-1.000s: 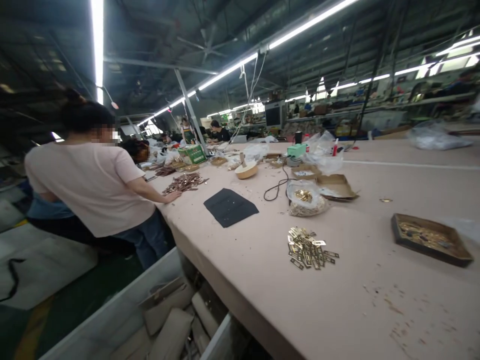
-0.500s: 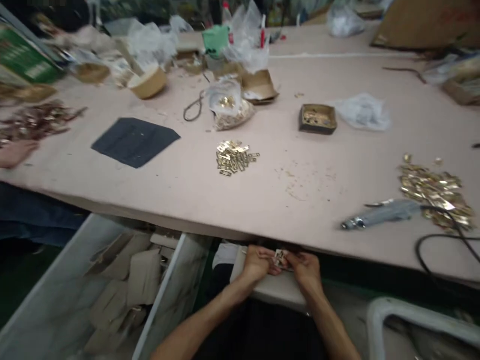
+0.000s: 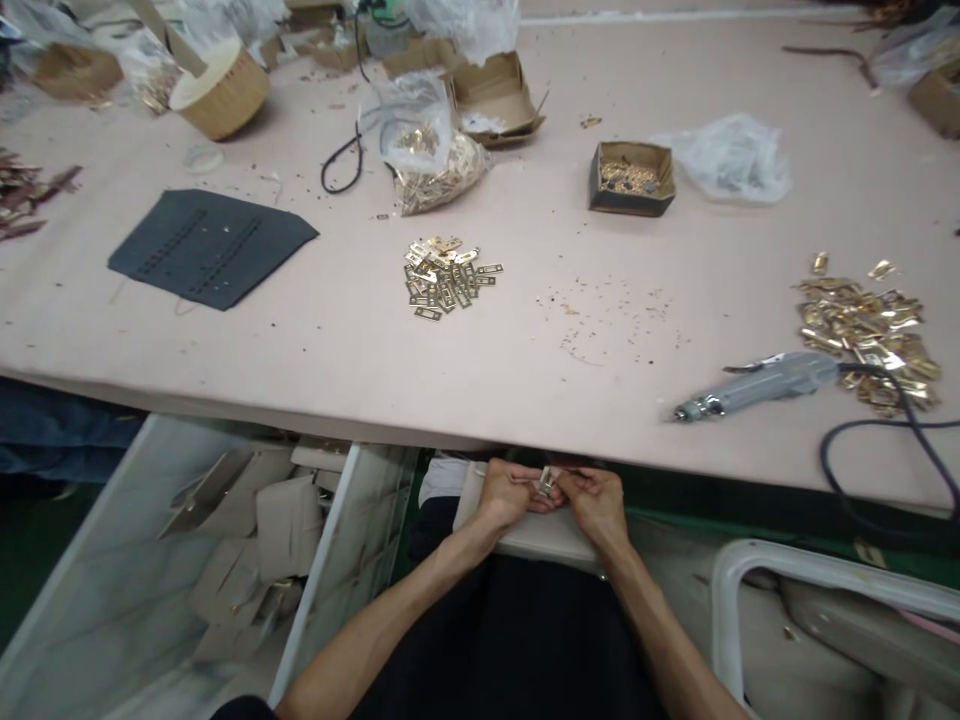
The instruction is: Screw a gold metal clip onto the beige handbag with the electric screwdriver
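Note:
My left hand [image 3: 506, 494] and my right hand [image 3: 592, 500] meet just below the table's front edge, over my lap. Both pinch one small metal piece [image 3: 547, 482] between their fingertips. On the pink table [image 3: 360, 350] above them lies a small heap of flat gold plates [image 3: 445, 276]. A grey electric screwdriver [image 3: 757, 382] with a black cable rests to the right, next to a larger pile of gold fittings [image 3: 870, 335].
A dark felt pad [image 3: 206, 245] lies at the left. Behind are a plastic bag of gold parts [image 3: 431, 160], a small cardboard box of parts [image 3: 631, 178], a round wooden tub [image 3: 221, 90] and crumpled plastic [image 3: 731, 160]. A bin of cardboard scraps [image 3: 240, 540] stands below left.
The view has swung down from the hall and a co-worker to the table's front edge. My hands have come into view, still pinching the small piece together.

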`<state>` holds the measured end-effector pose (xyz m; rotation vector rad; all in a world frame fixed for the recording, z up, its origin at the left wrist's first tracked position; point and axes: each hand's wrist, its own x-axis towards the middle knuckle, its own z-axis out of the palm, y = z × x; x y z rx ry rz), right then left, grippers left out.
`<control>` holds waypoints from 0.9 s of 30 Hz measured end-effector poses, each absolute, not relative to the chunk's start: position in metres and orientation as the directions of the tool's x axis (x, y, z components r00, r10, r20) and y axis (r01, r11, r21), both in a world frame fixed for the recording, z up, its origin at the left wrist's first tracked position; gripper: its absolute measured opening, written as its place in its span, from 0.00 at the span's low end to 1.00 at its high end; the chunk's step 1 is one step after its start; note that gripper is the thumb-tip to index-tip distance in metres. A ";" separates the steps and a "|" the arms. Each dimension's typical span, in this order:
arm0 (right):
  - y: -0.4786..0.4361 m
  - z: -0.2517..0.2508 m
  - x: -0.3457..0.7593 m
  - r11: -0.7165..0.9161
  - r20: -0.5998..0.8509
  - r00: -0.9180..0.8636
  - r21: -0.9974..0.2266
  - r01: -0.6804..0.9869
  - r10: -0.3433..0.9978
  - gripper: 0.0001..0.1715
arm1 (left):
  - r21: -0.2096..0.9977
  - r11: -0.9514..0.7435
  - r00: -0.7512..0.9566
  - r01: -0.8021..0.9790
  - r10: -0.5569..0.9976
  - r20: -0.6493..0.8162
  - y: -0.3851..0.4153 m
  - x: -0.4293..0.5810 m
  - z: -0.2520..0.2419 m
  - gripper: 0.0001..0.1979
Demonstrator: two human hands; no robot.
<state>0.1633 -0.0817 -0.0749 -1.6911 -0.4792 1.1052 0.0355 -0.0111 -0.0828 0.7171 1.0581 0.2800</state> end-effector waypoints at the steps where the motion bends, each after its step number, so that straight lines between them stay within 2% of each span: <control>1: -0.081 -0.074 0.163 -0.412 -0.451 0.498 -0.890 -0.195 0.740 0.22 | 0.658 0.744 0.486 0.119 0.534 -0.692 -0.011 0.035 -0.083 0.10; 14: -0.086 -0.081 0.165 -0.443 -0.508 0.468 -0.861 -0.249 0.724 0.26 | 0.665 0.742 0.532 0.084 0.530 -0.660 -0.011 0.029 -0.082 0.17; 27: -0.085 -0.078 0.165 -0.465 -0.480 0.491 -0.870 -0.163 0.727 0.26 | 0.669 0.738 0.548 0.092 0.524 -0.652 -0.009 0.028 -0.070 0.14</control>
